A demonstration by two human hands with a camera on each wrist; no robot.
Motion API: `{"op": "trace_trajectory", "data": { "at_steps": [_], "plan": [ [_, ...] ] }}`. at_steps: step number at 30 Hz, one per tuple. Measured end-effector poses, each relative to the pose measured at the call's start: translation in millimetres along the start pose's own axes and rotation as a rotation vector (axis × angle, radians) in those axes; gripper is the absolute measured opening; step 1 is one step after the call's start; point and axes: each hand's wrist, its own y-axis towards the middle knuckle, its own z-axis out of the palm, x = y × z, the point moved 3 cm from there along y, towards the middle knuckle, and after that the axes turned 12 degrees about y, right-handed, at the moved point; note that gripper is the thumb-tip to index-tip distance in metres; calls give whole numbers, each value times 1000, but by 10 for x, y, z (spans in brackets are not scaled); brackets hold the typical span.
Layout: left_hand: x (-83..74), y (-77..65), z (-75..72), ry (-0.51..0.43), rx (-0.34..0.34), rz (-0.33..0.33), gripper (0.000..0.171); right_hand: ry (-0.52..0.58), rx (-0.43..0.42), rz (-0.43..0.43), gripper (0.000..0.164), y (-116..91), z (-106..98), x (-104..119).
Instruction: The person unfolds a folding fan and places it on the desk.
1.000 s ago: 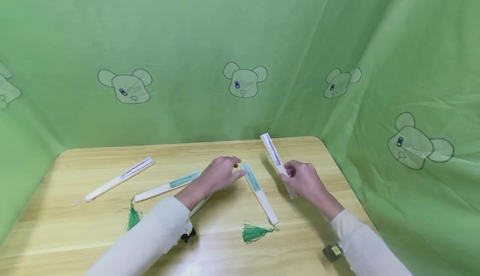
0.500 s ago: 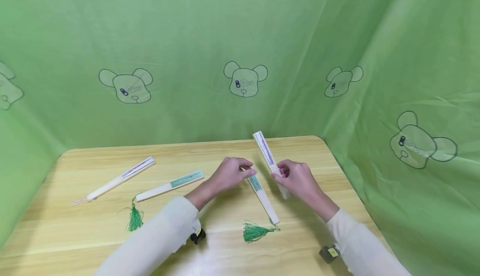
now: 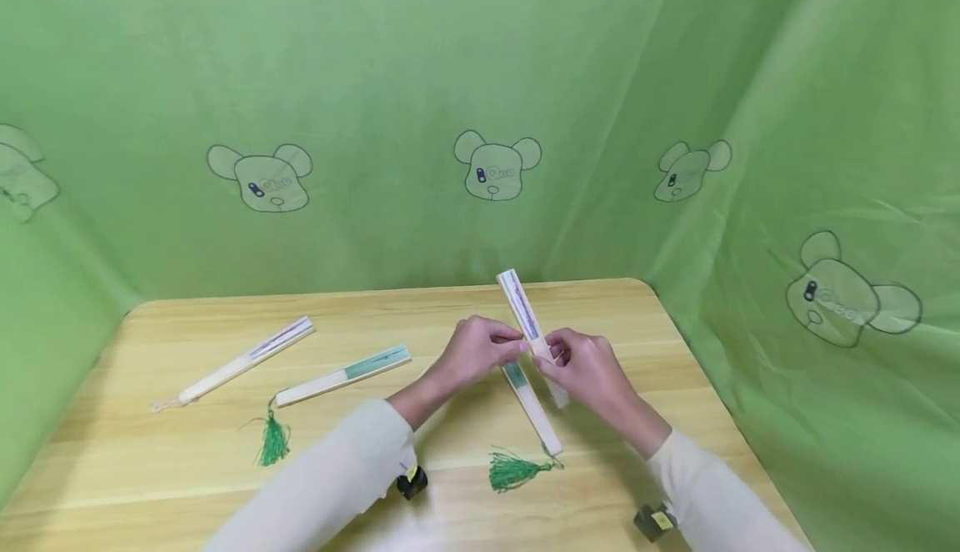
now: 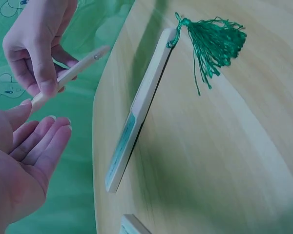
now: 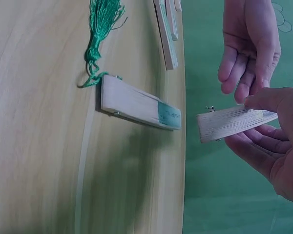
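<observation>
My right hand point(image 3: 596, 368) pinches a folded hand fan point(image 3: 525, 310) between thumb and fingers, tilted up above the table. This fan has pale wooden ribs and a white and purple printed end. Close at its left side is my left hand point(image 3: 476, 352), with fingertips right at the fan's edge. The left wrist view shows the left fingers point(image 4: 49, 141) loosely extended, the thumb by the fan. Below the hands, a folded fan with a teal end point(image 3: 532, 410) lies on the table, its green tassel point(image 3: 517, 470) toward the front. My left hand covers its far tip in the head view.
Two more folded fans lie to the left: a teal-ended fan point(image 3: 345, 375) with a green tassel point(image 3: 273, 439), and a white and purple fan point(image 3: 247, 360) with a pale pink cord. Green cloth point(image 3: 375, 77) hangs around the wooden table point(image 3: 187, 485).
My left hand has moved right, up to the held fan. The right hand has brought that fan leftward, toward the left hand. The other fans stay put.
</observation>
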Motion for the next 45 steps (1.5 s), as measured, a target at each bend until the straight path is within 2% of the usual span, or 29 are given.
{"op": "trace_trajectory", "data": {
  "at_steps": [6, 10, 16, 25, 30, 38, 45],
  "plan": [
    [11, 2, 74, -137, -19, -51, 19, 17, -22, -11, 31, -24, 26, 14],
    [9, -6, 81, -176, -52, -77, 19, 46, -29, 7, 29, -23, 41, 22],
    [17, -14, 98, -251, -81, -130, 19, 83, -40, -10, 31, -12, 72, 11],
    [61, -7, 93, -324, -29, -159, 19, 164, -24, 18, 34, 9, 81, -29],
    [62, -6, 70, -339, 10, -164, 21, 237, 28, 67, 33, 17, 71, -79],
    [102, -2, 6, -362, 56, -165, 22, 567, 165, 284, 31, 37, 92, -173],
    [124, 1, -6, -369, 92, -168, 22, 645, 181, 321, 29, 54, 87, -153]
  ]
}}
